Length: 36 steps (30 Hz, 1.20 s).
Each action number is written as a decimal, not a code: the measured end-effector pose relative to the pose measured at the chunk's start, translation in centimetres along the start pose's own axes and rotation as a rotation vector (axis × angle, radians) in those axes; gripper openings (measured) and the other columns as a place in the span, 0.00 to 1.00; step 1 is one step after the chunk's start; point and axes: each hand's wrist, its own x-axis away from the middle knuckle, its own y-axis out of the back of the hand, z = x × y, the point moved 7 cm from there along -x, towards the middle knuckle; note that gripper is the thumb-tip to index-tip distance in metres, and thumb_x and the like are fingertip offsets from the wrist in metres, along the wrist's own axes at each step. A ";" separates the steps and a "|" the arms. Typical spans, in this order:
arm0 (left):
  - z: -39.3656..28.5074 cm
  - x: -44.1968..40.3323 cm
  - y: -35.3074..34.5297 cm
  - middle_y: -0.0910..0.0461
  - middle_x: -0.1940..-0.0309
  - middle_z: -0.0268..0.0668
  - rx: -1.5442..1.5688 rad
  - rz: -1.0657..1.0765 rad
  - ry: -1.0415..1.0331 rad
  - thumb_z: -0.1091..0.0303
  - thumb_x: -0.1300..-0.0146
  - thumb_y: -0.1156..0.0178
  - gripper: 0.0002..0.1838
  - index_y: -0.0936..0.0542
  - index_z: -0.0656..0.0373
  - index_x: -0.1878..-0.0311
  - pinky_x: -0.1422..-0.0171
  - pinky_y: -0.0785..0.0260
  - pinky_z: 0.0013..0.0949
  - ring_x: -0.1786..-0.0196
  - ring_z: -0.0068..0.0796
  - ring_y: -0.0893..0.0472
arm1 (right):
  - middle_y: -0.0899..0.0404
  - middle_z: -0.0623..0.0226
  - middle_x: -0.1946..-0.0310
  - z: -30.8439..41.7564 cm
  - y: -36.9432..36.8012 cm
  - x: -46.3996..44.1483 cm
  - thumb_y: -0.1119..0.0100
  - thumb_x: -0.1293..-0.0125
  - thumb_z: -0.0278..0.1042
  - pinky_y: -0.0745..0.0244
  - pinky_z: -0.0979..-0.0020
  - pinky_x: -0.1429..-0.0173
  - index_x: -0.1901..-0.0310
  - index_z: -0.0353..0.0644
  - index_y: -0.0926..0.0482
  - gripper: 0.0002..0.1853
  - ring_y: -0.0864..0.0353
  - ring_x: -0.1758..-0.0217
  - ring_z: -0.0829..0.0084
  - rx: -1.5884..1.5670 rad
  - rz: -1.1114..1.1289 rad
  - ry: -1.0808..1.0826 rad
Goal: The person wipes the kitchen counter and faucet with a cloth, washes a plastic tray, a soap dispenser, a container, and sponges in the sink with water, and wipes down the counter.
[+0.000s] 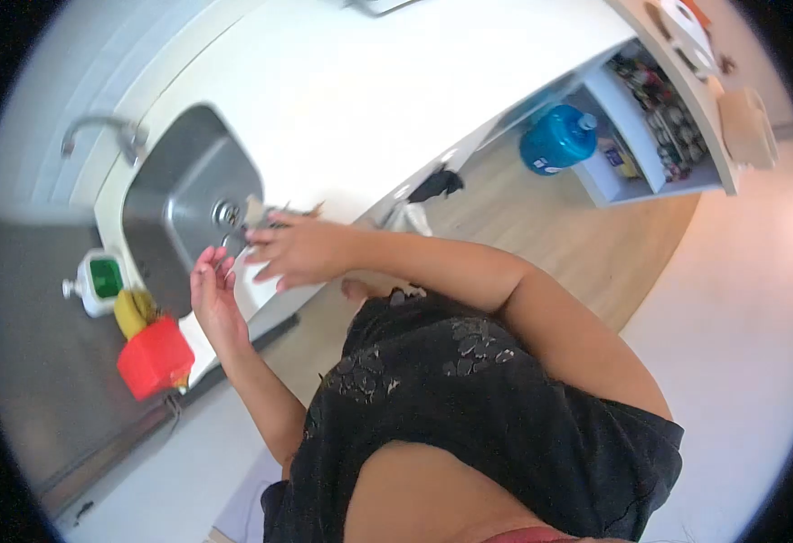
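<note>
At the near rim of the steel sink [211, 145], my left hand [217, 294] has its fingers curled in, pinched around something small and greyish that I cannot make out. My right hand [301, 252] reaches in from the right, palm down, its fingers stretched and apart. Its fingertips are close to those of my left hand, above the counter edge. Just beyond the right fingers lies a small beige piece [254, 212], with dark scraps partly hidden by the hand. The sink drain [226, 214] shows past both hands.
A faucet [107, 136] stands behind the sink. Left are a white bottle with green liquid [102, 276], a yellow-green sponge [132, 312] and a red container [156, 357]. The white counter [369, 100] runs right. A blue water jug [559, 140] stands beside shelves [636, 136].
</note>
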 end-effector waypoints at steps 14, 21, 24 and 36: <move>6.3 4.6 -29.7 0.25 0.53 0.34 -0.315 0.321 -0.071 0.69 0.36 0.47 0.10 0.25 0.57 0.52 0.45 0.37 0.29 0.45 0.27 0.29 | 0.41 0.59 0.36 -6.9 21.0 42.9 0.38 0.47 0.38 0.33 0.60 0.40 0.45 0.53 0.27 0.25 0.36 0.36 0.57 0.448 0.014 -1.171; 8.5 7.4 -51.5 0.32 0.47 0.37 -0.475 0.825 -0.295 0.75 0.42 0.44 0.06 0.23 0.57 0.60 0.45 0.35 0.32 0.46 0.29 0.31 | 0.28 0.61 0.45 -11.3 32.5 56.8 0.43 0.38 0.46 0.32 0.63 0.44 0.42 0.44 0.31 0.26 0.27 0.45 0.68 -0.401 -0.748 -1.478; 10.5 9.3 -62.2 0.31 0.49 0.36 -0.351 1.044 -0.301 0.74 0.41 0.43 0.04 0.23 0.56 0.62 0.47 0.34 0.30 0.48 0.28 0.29 | 0.23 0.64 0.53 -14.4 39.9 61.4 0.49 0.34 0.51 0.31 0.69 0.48 0.46 0.44 0.28 0.22 0.25 0.52 0.73 -0.751 -1.338 -1.348; 13.0 16.3 -86.7 0.27 0.59 0.33 -0.506 1.740 -0.168 0.68 0.37 0.46 0.09 0.24 0.58 0.55 0.49 0.35 0.28 0.55 0.24 0.27 | 0.42 0.37 0.40 -33.1 68.9 75.3 0.46 0.43 0.66 0.32 0.47 0.44 0.33 0.38 0.56 0.49 0.34 0.41 0.43 -0.840 -1.869 -0.985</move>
